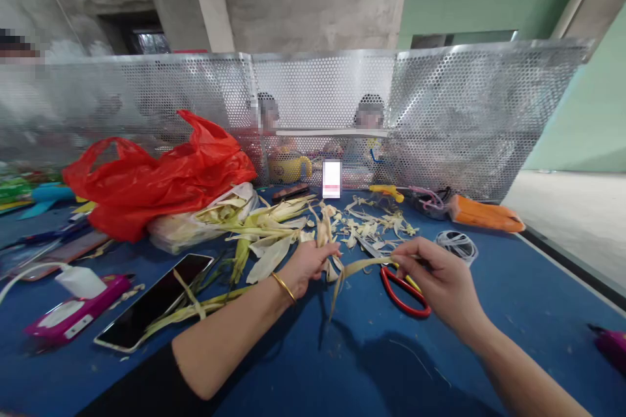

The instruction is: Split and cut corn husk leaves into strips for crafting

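My left hand (307,266), with a gold bangle at its wrist, is closed around a bundle of dry corn husks (323,227). A long pale husk strip (362,264) runs from that bundle to my right hand (437,275), which pinches its far end between thumb and fingertips. Just below the right fingers lies a pair of red-handled scissors (407,307), partly covered by the hand. Loose husk scraps (376,225) are spread beyond both hands. Left of them is a heap of greenish corn husks (268,225).
A red plastic bag (166,172) and a black-screened phone (156,303) lie left, near a magenta power strip (81,313). A lit screen (331,179) stands before the perforated metal partition (323,88); people sit behind it. At right are an orange packet (486,214) and coiled cord (456,245).
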{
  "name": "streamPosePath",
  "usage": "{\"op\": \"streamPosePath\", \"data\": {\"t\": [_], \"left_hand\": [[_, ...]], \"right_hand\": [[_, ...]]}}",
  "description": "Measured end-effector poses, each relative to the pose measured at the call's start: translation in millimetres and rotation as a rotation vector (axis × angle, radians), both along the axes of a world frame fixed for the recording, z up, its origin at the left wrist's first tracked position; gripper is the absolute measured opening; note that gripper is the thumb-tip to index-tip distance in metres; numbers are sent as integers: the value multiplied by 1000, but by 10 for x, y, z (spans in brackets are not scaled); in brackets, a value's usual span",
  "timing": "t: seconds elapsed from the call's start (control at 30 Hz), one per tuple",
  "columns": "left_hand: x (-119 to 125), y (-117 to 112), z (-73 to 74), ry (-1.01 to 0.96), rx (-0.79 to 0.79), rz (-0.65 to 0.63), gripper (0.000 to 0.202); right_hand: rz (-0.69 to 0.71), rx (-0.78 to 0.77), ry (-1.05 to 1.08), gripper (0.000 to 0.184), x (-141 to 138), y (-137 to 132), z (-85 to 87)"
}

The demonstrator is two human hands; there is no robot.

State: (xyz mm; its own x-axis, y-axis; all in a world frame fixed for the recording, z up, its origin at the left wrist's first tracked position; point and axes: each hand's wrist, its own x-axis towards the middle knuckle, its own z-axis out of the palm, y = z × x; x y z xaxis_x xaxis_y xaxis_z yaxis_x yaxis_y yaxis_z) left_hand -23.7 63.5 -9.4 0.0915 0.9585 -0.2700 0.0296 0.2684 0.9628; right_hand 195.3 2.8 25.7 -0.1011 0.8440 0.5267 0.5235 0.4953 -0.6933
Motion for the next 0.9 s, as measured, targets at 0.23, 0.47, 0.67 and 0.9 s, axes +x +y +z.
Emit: {"op": "streamPosePath", "data": {"t": [0.23, 0.47, 0.67, 0.9], "left_hand": [[-477, 166, 210, 210, 207, 269, 27], [-1218, 310, 252, 962, 342, 368, 32], [-1195, 127, 346, 1185, 370, 438, 51], [-158, -251, 465, 299, 317, -34, 39]], "right_hand": [[-228, 17, 300, 17, 224, 55, 153], [-300, 14, 588, 18, 312, 122, 216], [-297, -80, 625, 25, 256, 189, 109], [-137, -243, 377, 34, -1, 115, -51]]}}
